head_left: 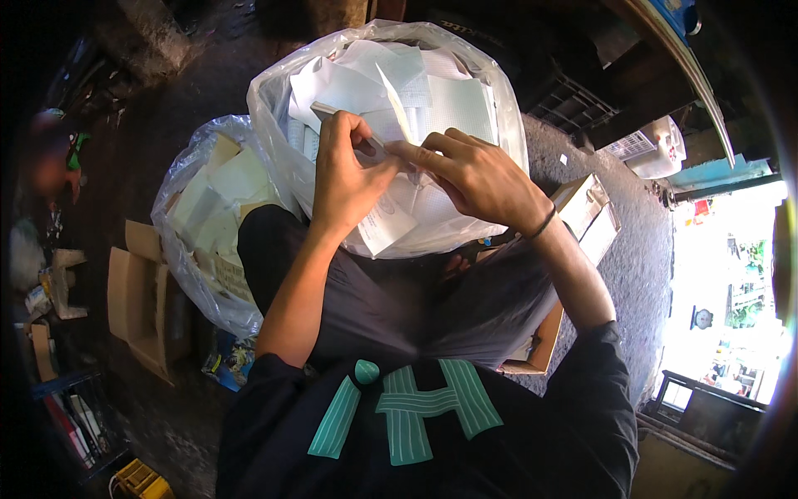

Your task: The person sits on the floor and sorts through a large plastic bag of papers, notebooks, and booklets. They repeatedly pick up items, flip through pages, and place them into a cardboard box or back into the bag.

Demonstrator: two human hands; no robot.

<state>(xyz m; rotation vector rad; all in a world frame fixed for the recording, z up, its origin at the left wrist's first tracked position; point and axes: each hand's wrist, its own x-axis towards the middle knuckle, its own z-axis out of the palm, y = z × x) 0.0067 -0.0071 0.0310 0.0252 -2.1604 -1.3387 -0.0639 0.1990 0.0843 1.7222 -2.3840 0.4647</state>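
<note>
A: Where do we find the hands, and are they gripping?

B: We see both meeting over a large clear bag. The left hand pinches a thin wad of paper, its pale edge poking out past the knuckles. The right hand has its fingertips closed on the wad's other end, and a single page stands up between the hands.

A: What lies beneath the grip?

B: We find the bag heaped with white sheets. Just below the fingers, a printed sheet slants toward the lap; we cannot tell whether it belongs to the wad.

A: And around it?

B: Left of the grip we see a smaller clear bag of yellowish papers, and farther left an open cardboard box. To the right, past a wrist with a dark band, sits another box. Nearer the body, we see legs in dark trousers.
</note>
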